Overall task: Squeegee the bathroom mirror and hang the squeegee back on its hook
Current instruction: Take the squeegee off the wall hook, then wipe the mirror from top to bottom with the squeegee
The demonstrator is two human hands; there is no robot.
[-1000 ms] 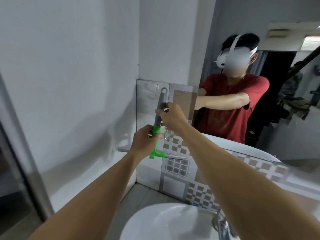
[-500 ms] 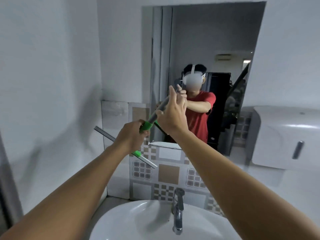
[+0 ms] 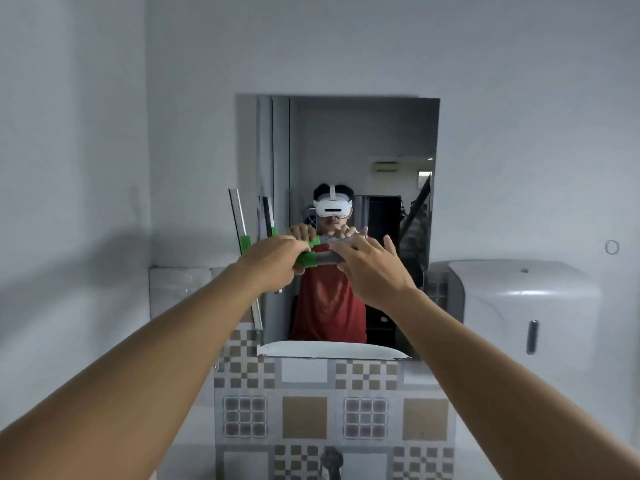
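The squeegee (image 3: pixel 328 259) has a grey handle, a green neck and a long blade that stands nearly upright at the mirror's left edge. My left hand (image 3: pixel 273 261) is closed around the green neck. My right hand (image 3: pixel 372 270) holds the end of the grey handle, with its fingers partly spread. Both hands are raised in front of the lower half of the rectangular wall mirror (image 3: pixel 363 140). The mirror reflects a person in a red shirt and the squeegee.
A white paper dispenser (image 3: pixel 519 306) hangs on the wall right of the mirror, and a small ring (image 3: pixel 612 247) is fixed above it. Patterned tiles (image 3: pixel 304 420) run below the mirror. The tap (image 3: pixel 332 459) shows at the bottom edge. A plain wall stands close on the left.
My view has swung right from the left corner to face the mirror. Both hands carried the squeegee there and turned it, so the handle lies level and the blade stands upright.
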